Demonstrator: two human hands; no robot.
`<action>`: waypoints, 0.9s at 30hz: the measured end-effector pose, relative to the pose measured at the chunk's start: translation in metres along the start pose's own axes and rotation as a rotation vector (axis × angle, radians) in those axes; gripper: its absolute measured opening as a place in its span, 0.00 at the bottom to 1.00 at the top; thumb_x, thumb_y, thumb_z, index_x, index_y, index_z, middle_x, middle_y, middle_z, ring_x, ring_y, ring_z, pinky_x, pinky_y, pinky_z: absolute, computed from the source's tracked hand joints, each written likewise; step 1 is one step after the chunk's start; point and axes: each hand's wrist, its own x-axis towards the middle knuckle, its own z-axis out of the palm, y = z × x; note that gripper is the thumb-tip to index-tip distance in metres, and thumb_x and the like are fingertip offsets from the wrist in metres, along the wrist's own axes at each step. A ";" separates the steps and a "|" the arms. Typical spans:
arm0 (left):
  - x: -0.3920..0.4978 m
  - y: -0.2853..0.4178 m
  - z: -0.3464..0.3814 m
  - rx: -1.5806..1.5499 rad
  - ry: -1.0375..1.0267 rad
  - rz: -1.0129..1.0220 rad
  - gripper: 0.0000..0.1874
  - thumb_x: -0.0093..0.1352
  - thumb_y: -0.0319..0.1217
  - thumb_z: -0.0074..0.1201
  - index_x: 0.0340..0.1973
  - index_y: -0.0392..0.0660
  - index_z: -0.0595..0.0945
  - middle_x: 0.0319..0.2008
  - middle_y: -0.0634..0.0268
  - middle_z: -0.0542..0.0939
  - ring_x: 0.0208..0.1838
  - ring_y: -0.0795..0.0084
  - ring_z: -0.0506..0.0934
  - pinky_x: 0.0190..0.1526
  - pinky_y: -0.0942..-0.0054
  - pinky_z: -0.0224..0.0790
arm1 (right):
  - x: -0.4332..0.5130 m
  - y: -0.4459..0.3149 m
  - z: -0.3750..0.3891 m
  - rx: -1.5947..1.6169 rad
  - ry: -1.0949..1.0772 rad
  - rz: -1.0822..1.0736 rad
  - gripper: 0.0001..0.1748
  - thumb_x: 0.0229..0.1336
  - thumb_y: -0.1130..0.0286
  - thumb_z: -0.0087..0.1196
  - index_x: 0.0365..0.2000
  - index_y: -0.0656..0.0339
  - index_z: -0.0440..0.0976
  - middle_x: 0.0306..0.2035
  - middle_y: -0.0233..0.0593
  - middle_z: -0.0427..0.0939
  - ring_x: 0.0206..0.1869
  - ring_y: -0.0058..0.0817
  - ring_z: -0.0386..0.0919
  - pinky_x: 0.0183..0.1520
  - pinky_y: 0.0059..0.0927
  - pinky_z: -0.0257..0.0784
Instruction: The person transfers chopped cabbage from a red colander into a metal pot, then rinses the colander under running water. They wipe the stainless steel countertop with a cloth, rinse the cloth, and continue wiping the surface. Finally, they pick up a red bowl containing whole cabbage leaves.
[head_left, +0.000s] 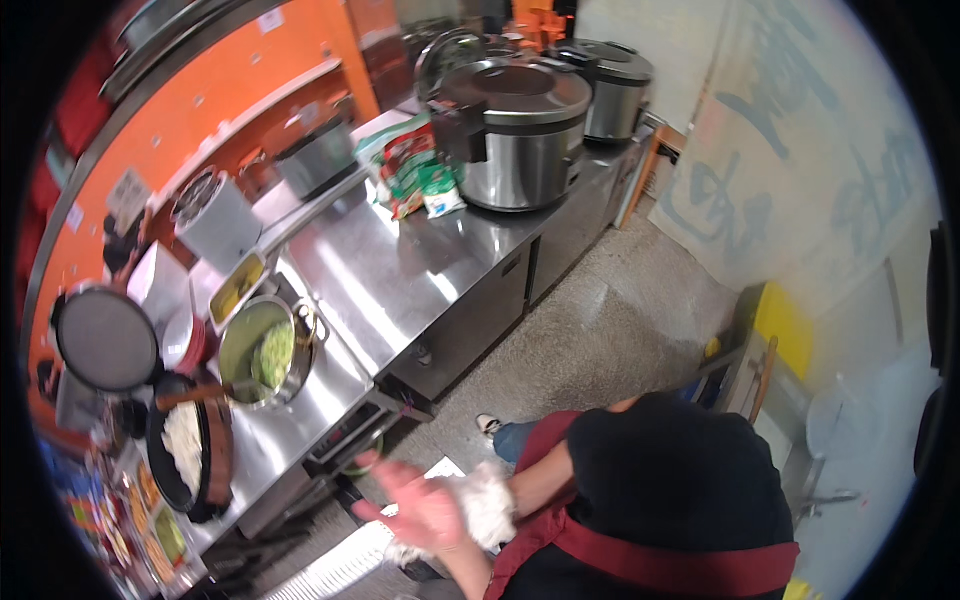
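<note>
My left hand (420, 510) is raised above the floor in front of the counter, its fingers spread and blurred by motion. A crumpled white cloth (487, 506) sits beside its palm, at the end of my right forearm (541, 480). That cloth hides my right hand, which appears to grip it. Nearest on the steel counter (352, 300) stand a dark pot (217, 450) of white food and a steel pot (300, 367) holding chopped green food. A wooden-handled utensil (191, 395) lies across their rims.
Two large steel cookers (525, 165) (619, 97) stand on the far counter, beside food packets (405, 165). Trays of ingredients (171, 536) line the counter's near left end. A faucet (832, 497) and a yellow board (784, 330) are at the right. A white slatted strip (337, 562) lies low.
</note>
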 end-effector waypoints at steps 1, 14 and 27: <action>0.004 -0.020 -0.012 0.027 0.106 -0.126 0.38 0.75 0.50 0.49 0.72 0.42 0.58 0.69 0.45 0.64 0.70 0.49 0.67 0.67 0.48 0.64 | -0.019 -0.013 -0.011 0.022 0.079 -0.058 0.20 0.66 0.51 0.51 0.46 0.57 0.73 0.48 0.44 0.75 0.55 0.36 0.74 0.54 0.40 0.68; 0.124 -0.121 -0.049 0.692 0.442 -0.388 0.32 0.75 0.61 0.36 0.70 0.64 0.63 0.66 0.63 0.67 0.66 0.52 0.68 0.64 0.45 0.64 | -0.142 -0.165 -0.135 -1.331 0.813 -1.289 0.17 0.54 0.54 0.63 0.34 0.58 0.80 0.43 0.41 0.73 0.54 0.36 0.69 0.63 0.49 0.57; 0.267 -0.171 -0.111 0.934 0.411 -0.239 0.34 0.76 0.60 0.31 0.66 0.53 0.69 0.61 0.61 0.73 0.60 0.60 0.73 0.59 0.56 0.67 | -0.108 -0.244 -0.250 0.269 -0.149 -0.990 0.11 0.68 0.66 0.52 0.40 0.63 0.76 0.37 0.38 0.80 0.37 0.22 0.78 0.43 0.29 0.75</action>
